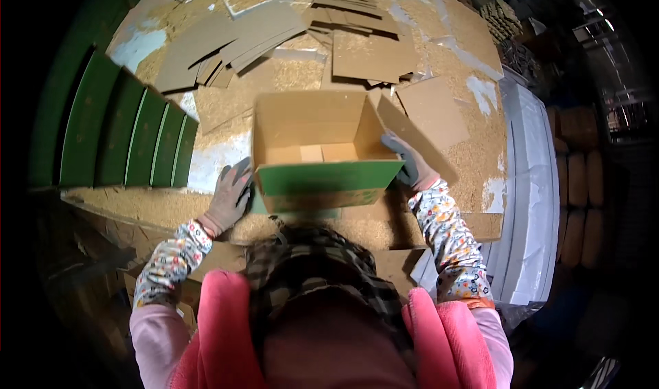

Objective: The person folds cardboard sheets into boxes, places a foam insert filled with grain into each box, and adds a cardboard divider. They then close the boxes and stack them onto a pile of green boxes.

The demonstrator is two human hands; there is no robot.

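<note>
An open-topped cardboard box (309, 106), with a green outer face toward me, sits before me, its brown inside visible. A lighter rectangular patch shows on its floor. My right hand (406, 160), in a grey glove, grips the box's right side; some of its fingers are hidden. At the box's left side is my left hand (229, 196), also gloved, fingers apart and nothing visibly held. Its fingertips lie close to the box wall; whether they touch it is unclear. Below the hands, the worktable's front edge is covered by worn tan sheeting.
Flat cardboard sheets (373, 54) lie loosely stacked at the back, with more sheets (262, 33) fanned out left of them. Green boxes (139, 136) line the left side. White wrapped panels (530, 193) stand along the right edge. Brown bundles (579, 183) are stacked beyond.
</note>
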